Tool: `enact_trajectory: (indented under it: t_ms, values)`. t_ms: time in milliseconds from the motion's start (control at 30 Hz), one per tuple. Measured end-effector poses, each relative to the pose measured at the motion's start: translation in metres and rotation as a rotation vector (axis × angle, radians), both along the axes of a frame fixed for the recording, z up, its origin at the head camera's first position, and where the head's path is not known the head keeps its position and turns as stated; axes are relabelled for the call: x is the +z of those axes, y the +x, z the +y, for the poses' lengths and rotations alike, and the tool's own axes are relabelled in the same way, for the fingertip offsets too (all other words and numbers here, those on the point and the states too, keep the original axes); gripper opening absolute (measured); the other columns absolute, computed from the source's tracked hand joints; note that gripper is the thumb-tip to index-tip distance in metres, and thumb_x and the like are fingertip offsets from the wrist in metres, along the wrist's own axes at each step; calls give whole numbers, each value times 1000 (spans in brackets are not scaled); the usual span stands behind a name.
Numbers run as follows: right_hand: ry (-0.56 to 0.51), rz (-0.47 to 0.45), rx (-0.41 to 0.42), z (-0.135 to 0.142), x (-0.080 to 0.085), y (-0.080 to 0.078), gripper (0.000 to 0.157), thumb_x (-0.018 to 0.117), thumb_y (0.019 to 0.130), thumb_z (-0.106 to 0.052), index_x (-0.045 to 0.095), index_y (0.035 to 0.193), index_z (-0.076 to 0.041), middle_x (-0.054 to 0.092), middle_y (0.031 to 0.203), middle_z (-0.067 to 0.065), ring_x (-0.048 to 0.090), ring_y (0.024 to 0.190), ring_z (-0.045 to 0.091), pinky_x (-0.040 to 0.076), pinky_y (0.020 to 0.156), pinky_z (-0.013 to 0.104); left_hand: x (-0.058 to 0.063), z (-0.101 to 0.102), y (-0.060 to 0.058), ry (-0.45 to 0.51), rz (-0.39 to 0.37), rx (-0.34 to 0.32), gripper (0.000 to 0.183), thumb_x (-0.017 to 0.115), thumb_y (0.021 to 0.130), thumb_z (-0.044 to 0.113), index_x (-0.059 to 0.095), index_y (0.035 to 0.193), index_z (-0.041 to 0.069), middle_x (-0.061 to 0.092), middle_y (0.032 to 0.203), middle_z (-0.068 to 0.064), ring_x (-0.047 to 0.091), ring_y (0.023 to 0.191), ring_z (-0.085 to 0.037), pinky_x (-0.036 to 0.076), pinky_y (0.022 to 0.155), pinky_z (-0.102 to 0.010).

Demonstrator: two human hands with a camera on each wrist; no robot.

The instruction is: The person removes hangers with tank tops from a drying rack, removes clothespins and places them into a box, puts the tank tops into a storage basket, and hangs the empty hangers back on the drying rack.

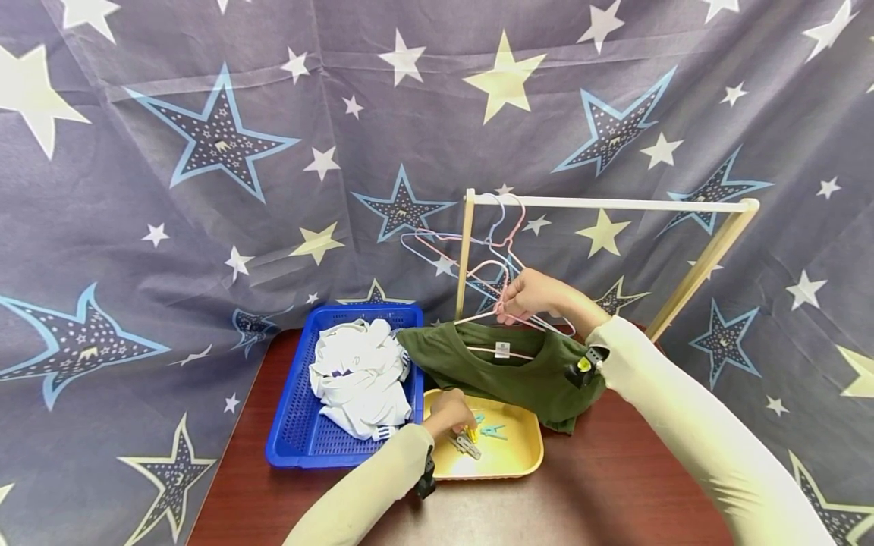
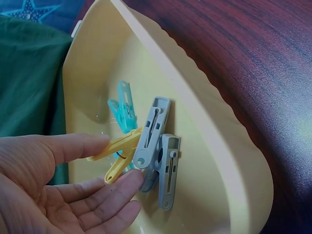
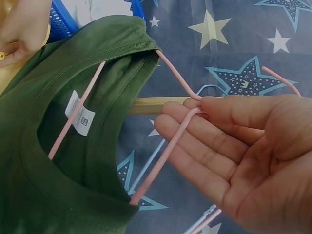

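With thumb and fingertips my right hand (image 1: pixel 536 294) pinches the neck of a pink clothes hanger (image 3: pixel 165 153). A dark green T-shirt (image 1: pixel 437 345) hangs on that hanger, its neckline and white label (image 3: pixel 80 117) showing. My left hand (image 1: pixel 451 413) reaches into a yellow tray (image 1: pixel 536 447). Between its thumb and fingers it holds a yellow clothespin (image 2: pixel 122 146). Grey clothespins (image 2: pixel 170 170) lie against that one, and teal clothespins (image 2: pixel 126 105) lie behind it in the tray.
A blue basket (image 1: pixel 290 432) holding crumpled white clothes (image 1: pixel 358 371) stands left of the tray. Behind my right hand, a pink hanger (image 1: pixel 519 216) and a blue hanger (image 1: pixel 493 227) hang from the rack's white bar (image 1: pixel 614 202). A starry curtain (image 1: pixel 410 114) backs the reddish-brown table (image 1: pixel 614 470).
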State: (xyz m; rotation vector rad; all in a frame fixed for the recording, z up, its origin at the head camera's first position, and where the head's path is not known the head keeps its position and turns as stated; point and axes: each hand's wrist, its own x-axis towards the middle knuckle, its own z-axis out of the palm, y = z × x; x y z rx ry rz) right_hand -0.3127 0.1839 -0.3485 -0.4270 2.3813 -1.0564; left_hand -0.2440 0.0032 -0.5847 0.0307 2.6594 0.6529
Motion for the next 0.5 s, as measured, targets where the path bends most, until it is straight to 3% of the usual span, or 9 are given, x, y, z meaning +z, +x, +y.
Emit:
enact_trajectory:
  t_ms: [167,300,500]
  values:
    - [-20,-22,-25,1,6,-4,19,62,98,-2,72,105,12,77,100,21,77,87,25,61,90,41,1,1,3,-44,37,1,37,88,70,15,55,54,12,40,39,4,48,43,-13,32,46,-25]
    - [-30,-46,-40,1,14,-7,17,64,98,-4,73,103,9,78,97,19,77,82,20,61,88,41,1,1,5,-69,57,-8,37,88,70,16,55,54,11,39,39,4,45,44,-14,32,45,-25]
    - [-26,-47,-37,-3,23,-6,19,60,100,-2,70,108,12,76,104,24,77,86,23,61,89,42,1,0,4,-46,55,-9,36,88,70,14,56,55,10,41,40,3,45,44,-15,32,45,-26]
